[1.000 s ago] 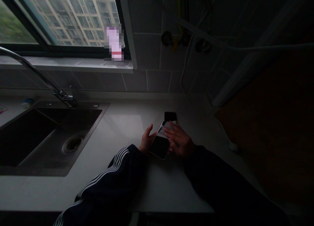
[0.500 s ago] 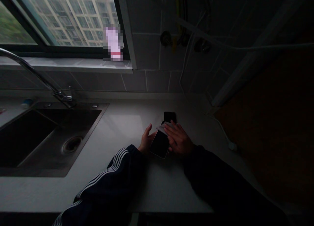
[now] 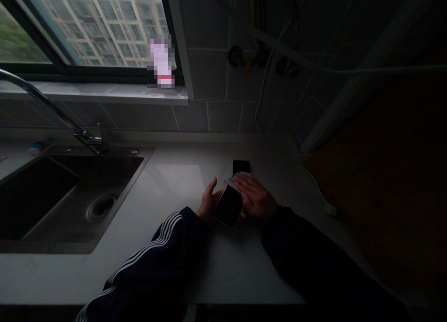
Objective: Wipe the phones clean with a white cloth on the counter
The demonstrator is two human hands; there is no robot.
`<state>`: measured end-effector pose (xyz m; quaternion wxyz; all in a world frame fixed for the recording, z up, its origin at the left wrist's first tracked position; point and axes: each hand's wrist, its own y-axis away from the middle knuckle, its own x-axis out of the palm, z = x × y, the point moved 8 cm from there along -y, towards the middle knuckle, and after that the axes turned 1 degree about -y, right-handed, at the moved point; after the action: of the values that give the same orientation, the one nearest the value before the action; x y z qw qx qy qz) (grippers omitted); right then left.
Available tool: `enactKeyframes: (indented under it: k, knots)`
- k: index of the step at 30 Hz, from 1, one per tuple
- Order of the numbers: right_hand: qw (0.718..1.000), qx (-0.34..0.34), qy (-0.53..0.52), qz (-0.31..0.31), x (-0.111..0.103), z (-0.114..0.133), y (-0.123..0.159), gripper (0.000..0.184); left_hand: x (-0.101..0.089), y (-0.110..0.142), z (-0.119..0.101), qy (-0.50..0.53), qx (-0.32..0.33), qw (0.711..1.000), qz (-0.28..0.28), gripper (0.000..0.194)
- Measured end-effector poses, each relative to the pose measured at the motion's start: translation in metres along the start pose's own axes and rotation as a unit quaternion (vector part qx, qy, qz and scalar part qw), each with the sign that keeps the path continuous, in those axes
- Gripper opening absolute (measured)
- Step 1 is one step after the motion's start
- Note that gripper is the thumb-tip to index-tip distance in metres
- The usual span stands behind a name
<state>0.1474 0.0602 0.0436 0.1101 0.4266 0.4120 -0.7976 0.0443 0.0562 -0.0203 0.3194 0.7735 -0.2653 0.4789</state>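
My left hand (image 3: 209, 202) supports a dark-screened smartphone (image 3: 228, 208) from beneath, its thumb sticking up on the left side and fingertips showing at the right edge. The phone lies tilted in that hand, above the countertop. Across the phone's upper end, my right hand (image 3: 257, 198) presses a thin pale grey cloth (image 3: 235, 178) with its fingers laid together. The cloth is partly hidden under those fingers. Just beyond, a second dark, flat, phone-like object (image 3: 241, 166) rests on the counter, its near part covered by the cloth and fingers.
A white countertop (image 3: 167, 187) spreads around my hands. To the left is a steel sink (image 3: 115, 219) with a curved faucet (image 3: 42, 96). A blurred pink-and-white item (image 3: 162, 63) stands on the windowsill. A white cable (image 3: 316, 187) with a plug-like end runs along the right counter edge.
My right hand and the cloth have shifted very slightly over the phone's upper end. The left hand keeps its hold, and the second dark object stays where it was.
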Motion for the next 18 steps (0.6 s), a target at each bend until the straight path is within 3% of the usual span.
enactKeyframes:
  k: [3,7,9,13,18]
  knots:
    - [1.000,0.004,-0.011,0.017,0.004,0.001,0.003,0.052,0.000,0.001,-0.002,-0.002,0.006,0.999,-0.034,0.071]
    - [0.994,-0.067,-0.069,0.048,0.014,0.022,0.009,0.051,-0.023,0.002,-0.009,-0.005,0.044,0.986,-0.163,0.065]
    - [0.990,-0.090,-0.089,0.062,0.018,0.031,0.011,0.050,-0.032,0.003,-0.011,-0.016,0.051,0.979,-0.199,0.063]
    - [0.990,-0.083,-0.089,0.068,0.017,0.029,0.010,0.048,-0.028,0.001,-0.011,-0.009,0.053,0.986,-0.155,0.064]
    - [0.999,0.006,-0.019,0.048,0.007,0.001,0.003,0.051,-0.010,-0.001,-0.002,0.000,0.010,0.998,-0.056,0.070]
